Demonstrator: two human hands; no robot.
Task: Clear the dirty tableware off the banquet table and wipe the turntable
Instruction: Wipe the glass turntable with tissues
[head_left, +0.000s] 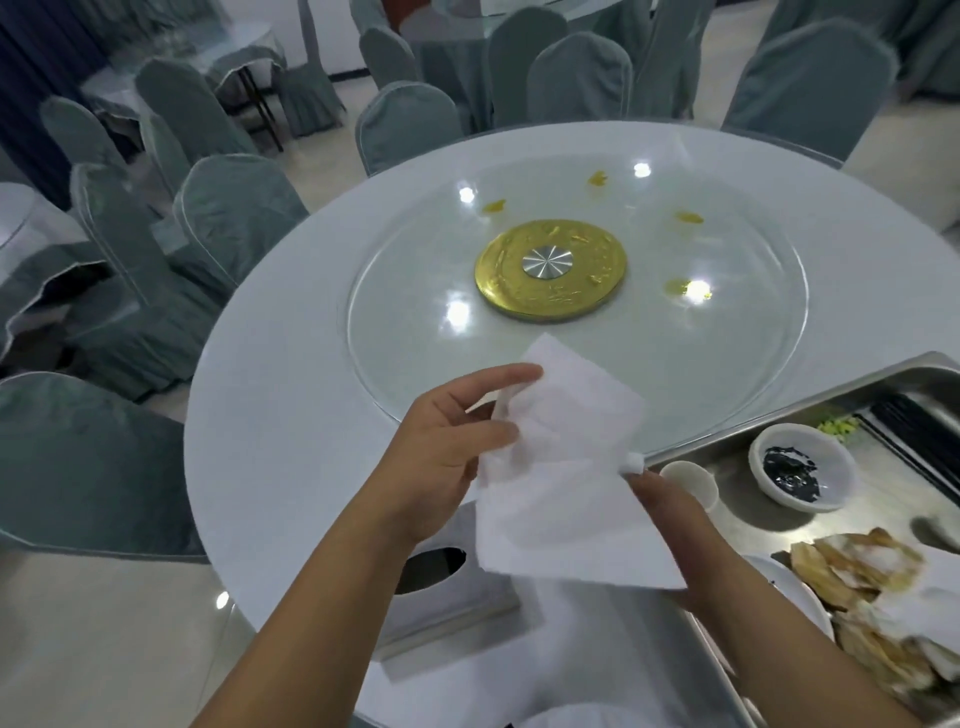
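Turntable (727, 332) glass lies centred on the round white table (270, 415), yellow smears (688, 217) across it. Both hands, left (447, 457) and right (670, 514), hold a white tissue (566, 467) above the near edge. Grey-covered chairs (228, 213) ring the table.

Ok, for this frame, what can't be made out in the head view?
- Right hand: fingers hidden behind the white paper tissue, so its grip is unclear.
- White tissue box: partly covered by the tissue and left hand.
- Steel tray: cut off by the right edge.
- Plate of food scraps: motion-blurred, contents unclear.
- Small white bowl: its dark contents unidentifiable.
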